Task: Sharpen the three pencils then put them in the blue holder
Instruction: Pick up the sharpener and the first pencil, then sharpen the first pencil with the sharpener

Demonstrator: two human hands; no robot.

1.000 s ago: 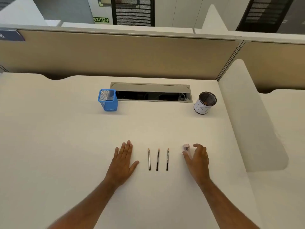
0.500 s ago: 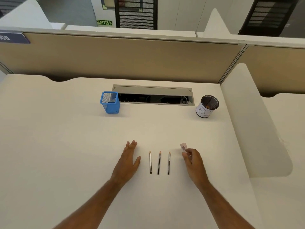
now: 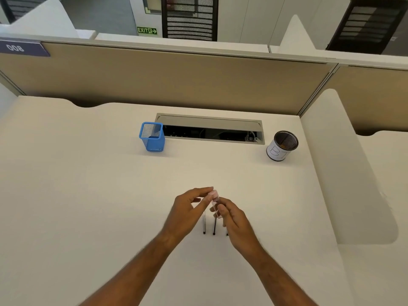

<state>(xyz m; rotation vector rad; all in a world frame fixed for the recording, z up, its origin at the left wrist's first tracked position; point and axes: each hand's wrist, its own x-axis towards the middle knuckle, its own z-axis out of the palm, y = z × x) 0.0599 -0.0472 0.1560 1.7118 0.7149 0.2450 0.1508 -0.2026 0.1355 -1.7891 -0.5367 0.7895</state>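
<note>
While your right hand [image 3: 234, 221] pinches the pink sharpener [image 3: 214, 195] above the surface [image 3: 88, 195], left fingers [image 3: 202, 192] close on its top, likely steadying it. Three pencils [image 3: 204, 224] lie beneath; blue holder [image 3: 152, 136] stands well apart.

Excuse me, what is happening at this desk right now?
A person sits at a white desk and holds a small pink sharpener between both hands: left hand and right hand, raised over the pencils. The pencils lie side by side on the desk, partly hidden by the hands. None is in the blue holder yet, which stands farther back. A white round cup stands at the back right.
</note>
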